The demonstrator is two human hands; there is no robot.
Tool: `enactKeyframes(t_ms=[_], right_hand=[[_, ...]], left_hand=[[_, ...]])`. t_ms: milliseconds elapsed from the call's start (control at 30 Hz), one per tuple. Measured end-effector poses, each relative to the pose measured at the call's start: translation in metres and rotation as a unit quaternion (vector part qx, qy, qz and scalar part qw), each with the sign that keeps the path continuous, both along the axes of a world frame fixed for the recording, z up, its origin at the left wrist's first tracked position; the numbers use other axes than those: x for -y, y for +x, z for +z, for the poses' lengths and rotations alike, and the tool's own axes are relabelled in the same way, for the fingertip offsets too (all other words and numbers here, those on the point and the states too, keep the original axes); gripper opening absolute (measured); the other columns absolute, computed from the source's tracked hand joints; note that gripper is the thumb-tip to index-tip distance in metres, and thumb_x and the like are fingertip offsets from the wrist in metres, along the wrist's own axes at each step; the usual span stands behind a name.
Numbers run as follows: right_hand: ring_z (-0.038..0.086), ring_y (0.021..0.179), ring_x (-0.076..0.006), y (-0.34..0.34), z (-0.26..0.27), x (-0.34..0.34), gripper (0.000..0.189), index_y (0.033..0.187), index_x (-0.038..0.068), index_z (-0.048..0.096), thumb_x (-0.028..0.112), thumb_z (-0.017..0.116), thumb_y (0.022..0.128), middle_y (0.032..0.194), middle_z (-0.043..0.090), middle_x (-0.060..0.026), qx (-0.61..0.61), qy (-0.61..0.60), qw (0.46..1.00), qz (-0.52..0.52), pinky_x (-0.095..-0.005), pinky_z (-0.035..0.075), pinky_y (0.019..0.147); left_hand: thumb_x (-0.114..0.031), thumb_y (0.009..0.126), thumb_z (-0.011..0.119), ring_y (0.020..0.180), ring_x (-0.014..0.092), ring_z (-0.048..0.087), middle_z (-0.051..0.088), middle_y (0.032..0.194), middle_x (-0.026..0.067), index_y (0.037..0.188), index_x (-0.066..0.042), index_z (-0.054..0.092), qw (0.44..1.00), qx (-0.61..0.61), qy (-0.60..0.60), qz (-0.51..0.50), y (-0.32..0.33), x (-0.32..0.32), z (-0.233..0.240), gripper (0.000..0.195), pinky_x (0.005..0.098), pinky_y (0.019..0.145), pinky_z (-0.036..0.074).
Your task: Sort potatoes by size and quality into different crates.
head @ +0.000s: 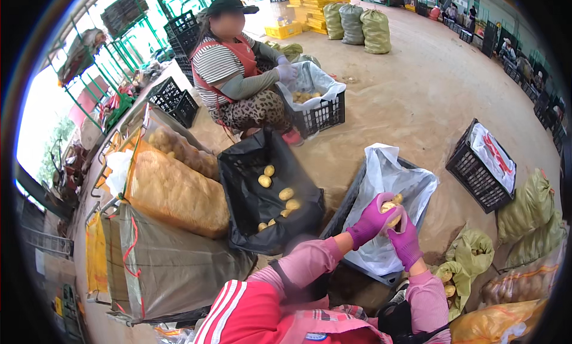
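Both my hands wear purple gloves and meet above a plastic crate lined with white film (375,178). My left hand (372,219) is closed on potatoes (389,210). Against the same potatoes, from the right, rests my right hand (405,239); its fingers are partly hidden behind them. The lined crate stands on the floor just before me. To its left, a black-lined crate (250,196) has several loose potatoes (286,193) in it. By my right forearm lies an open green woven sack (469,250) with potatoes showing at its mouth.
Full mesh sacks (174,192) and a grey-covered bag (178,254) stand at left. A co-worker (241,71) crouches by another lined crate (324,116). Farther right are a black crate (473,174) and green sacks (527,205); an orange sack (496,321) lies lower right.
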State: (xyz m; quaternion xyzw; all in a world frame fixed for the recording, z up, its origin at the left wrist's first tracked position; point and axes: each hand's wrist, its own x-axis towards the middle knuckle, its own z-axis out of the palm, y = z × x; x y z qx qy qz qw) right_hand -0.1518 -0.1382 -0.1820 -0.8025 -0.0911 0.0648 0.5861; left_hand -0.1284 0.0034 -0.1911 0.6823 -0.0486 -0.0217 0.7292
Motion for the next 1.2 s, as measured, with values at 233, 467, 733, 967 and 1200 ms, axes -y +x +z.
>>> enactKeyframes(t_ms=[233, 467, 733, 967, 1200], right_hand=[[0.057, 0.116, -0.0222, -0.016, 0.031, -0.007, 0.079, 0.143, 0.002, 0.034, 0.010, 0.074, 0.075, 0.129, 0.055, -0.0182, 0.093, -0.053, 0.994, -0.028, -0.0327, 0.047, 0.094], [0.050, 0.125, -0.0274, 0.010, 0.019, 0.008, 0.068, 0.141, 0.002, 0.038, 0.019, 0.070, 0.084, 0.134, 0.052, -0.0178, 0.098, 0.008, 0.995, 0.031, -0.0345, 0.041, 0.101], [0.055, 0.113, -0.0211, 0.036, 0.036, 0.007, 0.060, 0.138, 0.004, 0.043, 0.039, 0.061, 0.092, 0.123, 0.057, -0.0157, 0.086, 0.040, 0.995, -0.013, -0.0299, 0.042, 0.096], [0.063, 0.097, -0.0212, 0.043, 0.019, 0.012, 0.048, 0.129, 0.004, 0.052, 0.038, 0.056, 0.095, 0.112, 0.063, -0.0161, 0.116, -0.025, 0.991, -0.056, -0.0298, 0.049, 0.081], [0.063, 0.093, -0.0175, 0.059, 0.020, 0.000, 0.035, 0.122, 0.003, 0.058, 0.026, 0.054, 0.097, 0.107, 0.065, -0.0109, 0.102, 0.028, 0.994, -0.041, -0.0278, 0.051, 0.077]], left_hand=[[-0.024, 0.092, 0.056, 0.081, 0.038, 0.063, 0.063, 0.085, 0.0206, 0.106, -0.002, 0.054, 0.989, 0.013, 0.145, 0.006, -0.015, -0.006, 0.023, 0.026, 0.0387, 0.071, 0.050], [-0.019, 0.088, 0.056, 0.078, 0.036, 0.064, 0.064, 0.085, 0.0189, 0.103, -0.002, 0.057, 0.876, 0.268, 0.401, -0.009, 0.025, -0.027, -0.057, 0.023, 0.0411, 0.068, 0.051], [-0.052, 0.101, 0.023, 0.102, 0.025, 0.064, 0.061, 0.115, 0.0165, 0.125, 0.004, 0.050, 0.990, -0.103, -0.037, -0.094, 0.027, -0.014, 0.025, 0.067, 0.0366, 0.091, 0.052], [-0.055, 0.100, 0.025, 0.105, 0.024, 0.062, 0.058, 0.121, 0.0150, 0.132, 0.000, 0.044, 0.966, -0.183, -0.109, -0.144, 0.023, -0.013, 0.015, 0.066, 0.0358, 0.093, 0.050], [-0.027, 0.100, 0.046, 0.105, 0.020, 0.059, 0.054, 0.121, 0.0137, 0.134, 0.000, 0.040, 0.986, 0.107, 0.108, -0.066, 0.019, -0.018, 0.020, 0.043, 0.0302, 0.088, 0.048]])
